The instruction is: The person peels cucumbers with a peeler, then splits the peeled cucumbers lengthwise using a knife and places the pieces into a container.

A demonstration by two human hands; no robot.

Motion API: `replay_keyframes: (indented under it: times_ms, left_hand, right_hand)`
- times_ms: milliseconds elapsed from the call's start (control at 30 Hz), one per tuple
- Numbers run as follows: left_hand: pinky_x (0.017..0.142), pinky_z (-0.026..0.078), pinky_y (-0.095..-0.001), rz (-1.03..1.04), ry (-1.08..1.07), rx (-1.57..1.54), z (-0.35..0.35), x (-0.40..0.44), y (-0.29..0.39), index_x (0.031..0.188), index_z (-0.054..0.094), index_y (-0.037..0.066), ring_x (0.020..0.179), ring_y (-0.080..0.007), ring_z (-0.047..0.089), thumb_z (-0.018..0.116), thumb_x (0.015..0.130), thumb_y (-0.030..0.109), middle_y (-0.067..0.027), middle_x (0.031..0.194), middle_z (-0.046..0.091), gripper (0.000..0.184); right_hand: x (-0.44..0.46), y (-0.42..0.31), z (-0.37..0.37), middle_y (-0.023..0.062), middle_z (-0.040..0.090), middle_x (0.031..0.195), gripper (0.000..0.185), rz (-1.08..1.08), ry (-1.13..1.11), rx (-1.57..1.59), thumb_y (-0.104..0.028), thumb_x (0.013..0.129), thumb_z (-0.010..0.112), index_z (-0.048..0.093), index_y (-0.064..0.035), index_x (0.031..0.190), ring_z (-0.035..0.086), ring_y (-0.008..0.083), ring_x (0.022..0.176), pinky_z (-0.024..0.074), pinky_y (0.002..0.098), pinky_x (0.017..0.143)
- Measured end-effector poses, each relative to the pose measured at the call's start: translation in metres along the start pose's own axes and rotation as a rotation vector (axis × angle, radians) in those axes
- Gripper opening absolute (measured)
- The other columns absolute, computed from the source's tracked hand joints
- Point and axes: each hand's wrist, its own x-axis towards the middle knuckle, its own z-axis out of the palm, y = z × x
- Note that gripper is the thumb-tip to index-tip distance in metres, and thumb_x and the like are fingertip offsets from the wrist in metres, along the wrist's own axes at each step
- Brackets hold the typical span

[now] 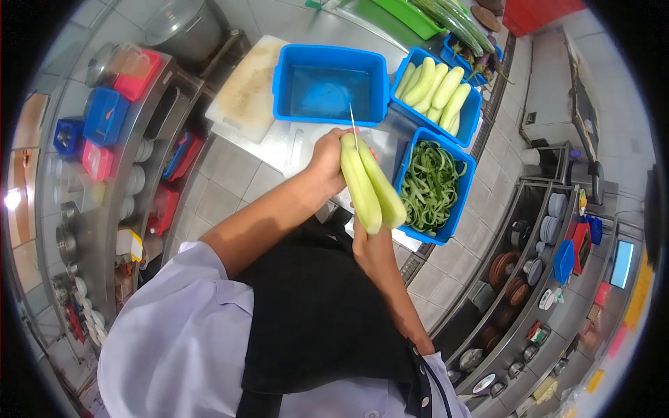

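Metal counter (274,152) with tubs and boards

Directly on it: blue tubs (280,87), a white cutting board (245,90), a green tray (411,17).

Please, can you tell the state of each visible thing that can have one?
Split vegetable: peeled, halves spread below.
Knife blade: bare, partly hidden.
Upper left tub: open, no vegetables inside.
Other vegetables: peeled, whole.
Peels: loose strips.
Cutting board: stained.
Left hand: closed on split vegetable.
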Motion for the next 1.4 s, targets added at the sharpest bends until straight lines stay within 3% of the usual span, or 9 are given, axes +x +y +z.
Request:
replay_keyframes:
  times_ms: [67, 133, 533, 967, 1067, 1133, 1267, 1333, 1400]
  left_hand:
    - [0.085, 0.057, -0.0454, -0.001, -0.043, 0.005, 0.003, -0.001, 0.008, 0.117, 0.050, 0.007, 0.083, -0.0303, 0.063, 0.042, 0.099, 0.020, -0.0154, 0.089, 0.061, 0.023]
    - [0.085, 0.056, -0.0447, -0.019, -0.024, -0.013, 0.012, -0.008, 0.013, 0.114, 0.051, 0.008, 0.083, -0.0301, 0.063, 0.043, 0.100, 0.021, -0.0150, 0.088, 0.061, 0.021]
    - [0.073, 0.055, -0.0423, 0.097, -0.083, 0.081, 0.009, -0.008, -0.008, 0.112, 0.054, 0.010, 0.081, -0.0270, 0.064, 0.047, 0.101, 0.022, -0.0111, 0.090, 0.063, 0.018]
    - [0.070, 0.054, -0.0411, -0.009, -0.052, 0.115, 0.007, -0.020, -0.022, 0.118, 0.055, 0.011, 0.079, -0.0254, 0.062, 0.041, 0.103, 0.026, -0.0123, 0.094, 0.063, 0.025]
    - [0.069, 0.054, -0.0412, -0.036, -0.033, 0.125, 0.009, -0.022, -0.026, 0.117, 0.056, 0.012, 0.080, -0.0247, 0.062, 0.040, 0.103, 0.025, -0.0121, 0.094, 0.062, 0.026]
    - [0.070, 0.053, -0.0407, -0.029, -0.008, 0.135, 0.007, -0.020, -0.029, 0.118, 0.057, 0.011, 0.081, -0.0239, 0.061, 0.037, 0.106, 0.033, -0.0111, 0.094, 0.062, 0.031]
    - [0.072, 0.053, -0.0404, -0.043, -0.024, 0.097, 0.004, -0.021, -0.030, 0.120, 0.057, 0.010, 0.082, -0.0239, 0.061, 0.033, 0.107, 0.051, -0.0108, 0.094, 0.062, 0.049]
    - [0.074, 0.053, -0.0395, -0.049, -0.122, 0.142, 0.006, -0.026, -0.026, 0.125, 0.056, 0.009, 0.086, -0.0244, 0.062, 0.025, 0.100, 0.074, -0.0111, 0.097, 0.062, 0.076]
    - [0.075, 0.053, -0.0395, -0.026, -0.162, 0.163, 0.015, -0.035, -0.021, 0.128, 0.055, 0.009, 0.089, -0.0248, 0.062, 0.023, 0.097, 0.079, -0.0114, 0.099, 0.063, 0.084]
  right_hand:
    - [0.003, -0.007, -0.005, 0.0229, 0.061, 0.081, 0.018, 0.153, -0.058, 0.060, -0.003, 0.100, 0.049, 0.060, 0.0070, 0.111, 0.060, 0.0397, 0.072, 0.0474, 0.0464, 0.068]
    - [0.005, -0.004, -0.010, 0.0371, 0.059, 0.110, 0.028, 0.230, -0.228, -0.019, -0.003, 0.098, 0.053, 0.049, 0.0076, 0.123, 0.055, 0.0579, 0.102, 0.0456, 0.0571, 0.081]
    - [0.004, 0.014, 0.004, 0.0301, 0.064, 0.114, 0.028, -0.236, 0.085, -0.220, -0.001, 0.099, 0.052, 0.061, 0.0098, 0.122, 0.060, 0.0450, 0.109, 0.0472, 0.0480, 0.095]
    - [-0.004, 0.032, 0.020, 0.0276, 0.065, 0.118, 0.033, -0.265, 0.180, -0.167, -0.002, 0.099, 0.056, 0.059, 0.0080, 0.130, 0.061, 0.0437, 0.110, 0.0484, 0.0475, 0.095]
    - [-0.008, 0.053, 0.032, 0.0274, 0.064, 0.120, 0.034, 0.053, 0.170, 0.203, -0.003, 0.099, 0.057, 0.058, 0.0076, 0.131, 0.061, 0.0431, 0.111, 0.0485, 0.0475, 0.096]
    - [0.001, 0.029, 0.018, 0.0270, 0.064, 0.122, 0.035, -0.259, 0.185, -0.217, -0.003, 0.098, 0.058, 0.058, 0.0072, 0.132, 0.061, 0.0432, 0.112, 0.0489, 0.0469, 0.096]
    - [-0.007, 0.049, 0.022, 0.0266, 0.063, 0.123, 0.036, -0.236, 0.166, -0.158, -0.006, 0.100, 0.056, 0.057, 0.0070, 0.134, 0.061, 0.0432, 0.113, 0.0491, 0.0475, 0.096]
    - [0.001, 0.034, 0.013, 0.0138, 0.070, 0.095, 0.037, -0.198, 0.053, -0.182, -0.015, 0.094, 0.065, 0.055, -0.0010, 0.126, 0.069, 0.0286, 0.077, 0.0538, 0.0349, 0.065]
    - [0.012, 0.004, 0.000, 0.0157, 0.071, 0.088, 0.037, 0.227, 0.016, 0.322, -0.017, 0.094, 0.066, 0.054, 0.0000, 0.124, 0.071, 0.0304, 0.076, 0.0547, 0.0384, 0.066]
